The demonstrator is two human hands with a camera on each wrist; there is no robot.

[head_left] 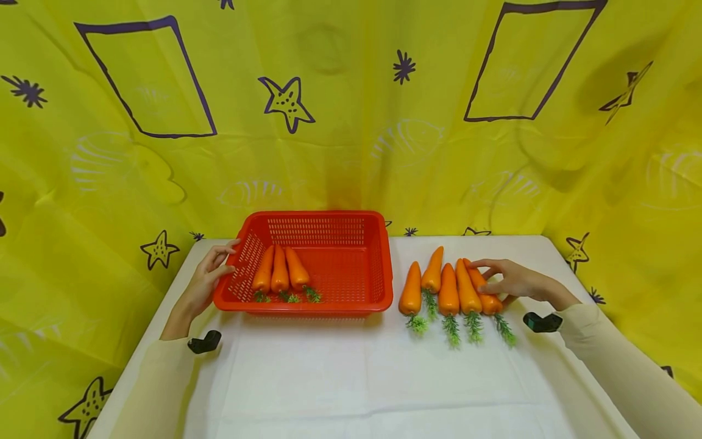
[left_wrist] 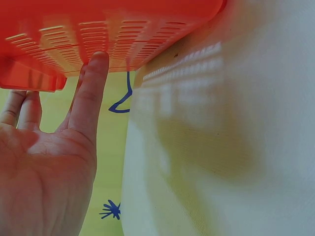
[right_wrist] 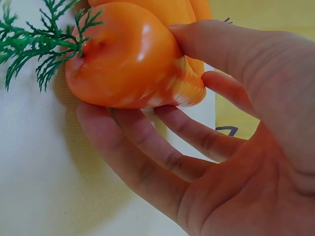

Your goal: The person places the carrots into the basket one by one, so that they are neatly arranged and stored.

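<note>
My left hand [head_left: 204,281] is at the left side of a red plastic basket [head_left: 323,306]. In the left wrist view its fairly straight fingers [left_wrist: 91,103] touch the slotted outer wall. Three carrots [head_left: 280,271] with green tops lie side by side in the basket's left part. To the right, my right hand [head_left: 512,280] holds the rightmost carrot [head_left: 490,303] of a row. The right wrist view shows the thumb on one side of this carrot [right_wrist: 128,59] and curled fingers under the other, near its leafy end. The carrot still lies close against its neighbour [head_left: 468,296].
Several more carrots [head_left: 448,292] lie beside the held one, tips pointing away and green tops toward me. A white cloth [head_left: 307,378] covers the table. Yellow patterned curtains [head_left: 351,122] hang behind and at both sides, close to the table's edges.
</note>
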